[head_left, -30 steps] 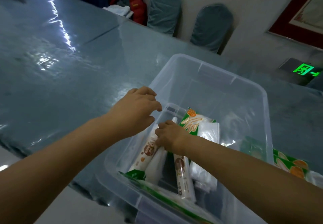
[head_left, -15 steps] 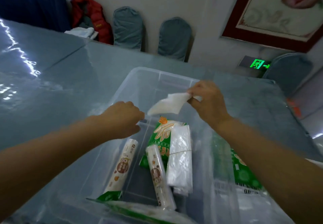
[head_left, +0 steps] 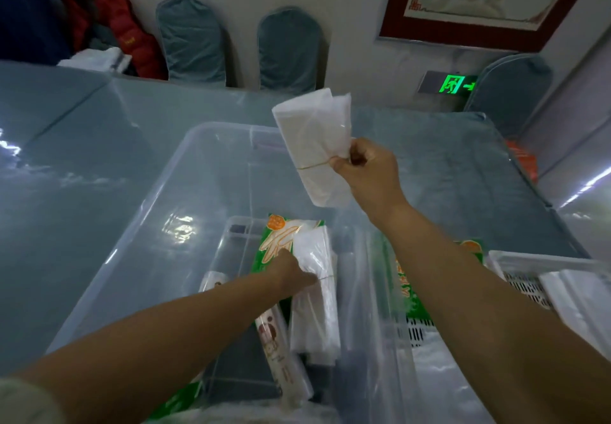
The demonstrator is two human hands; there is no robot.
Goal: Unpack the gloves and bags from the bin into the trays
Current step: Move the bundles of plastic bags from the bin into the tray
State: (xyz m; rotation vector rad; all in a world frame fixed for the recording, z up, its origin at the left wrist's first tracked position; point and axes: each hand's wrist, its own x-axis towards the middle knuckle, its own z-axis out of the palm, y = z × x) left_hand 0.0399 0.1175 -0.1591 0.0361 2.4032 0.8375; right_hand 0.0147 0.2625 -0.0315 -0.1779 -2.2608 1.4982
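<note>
Head view: a white banded bundle of folded plastic bags (head_left: 312,146) was pinched at its rubber band by the right hand (head_left: 367,172), fingers curled round it, above the far edge of the clear plastic bin (head_left: 158,199). The left hand (head_left: 291,270) was down inside the bin, touching a second white banded bundle (head_left: 315,294) beside a green glove packet (head_left: 274,242) and a printed bag roll (head_left: 276,344); whether it gripped could not be told. A white slotted tray (head_left: 529,288) sat just beside the bin's right wall. The lifted bundle would best be carried clear over that wall before release, the band kept pinched so the sheets stayed together.
</note>
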